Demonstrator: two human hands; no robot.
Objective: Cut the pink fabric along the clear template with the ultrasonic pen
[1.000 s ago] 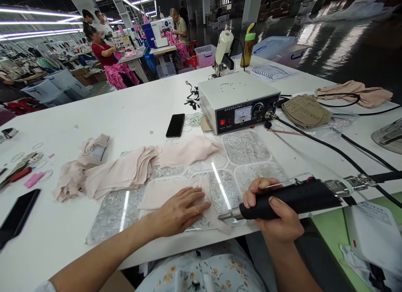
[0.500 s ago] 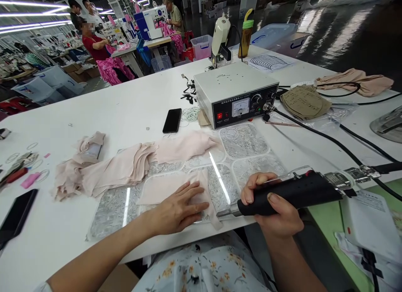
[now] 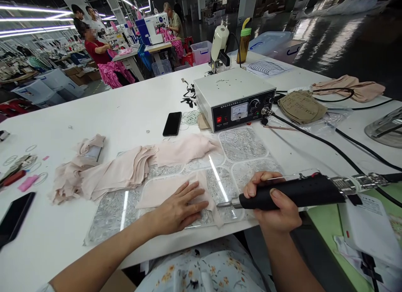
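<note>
My left hand [image 3: 182, 204] lies flat with fingers spread on a piece of thin pale pink fabric [image 3: 166, 189], pressing it against a grey marble-patterned mat [image 3: 106, 216]. My right hand [image 3: 276, 200] is wrapped around the black handle of an ultrasonic handpiece [image 3: 298, 191], thumb on the near side. Its metal tip points left and sits at the right edge of the fabric, a little right of my left fingertips. Whether the tip touches the fabric I cannot tell. Beyond my left hand lie a layered stack of pink fabric pieces [image 3: 117, 170] and another pink piece [image 3: 185, 149].
A control box [image 3: 235, 82] with dial and knobs stands behind the mat, its black cable [image 3: 317, 141] running right to the handpiece. Phones [image 3: 172, 123] lie on the white table [image 3: 132, 103]. Brown card templates [image 3: 302, 107] rest at right. Co-workers are in the background.
The handpiece's tip has moved up along the fabric's right edge, away from the table's near edge, as my right hand tilts it slightly. My left hand stays on the fabric.
</note>
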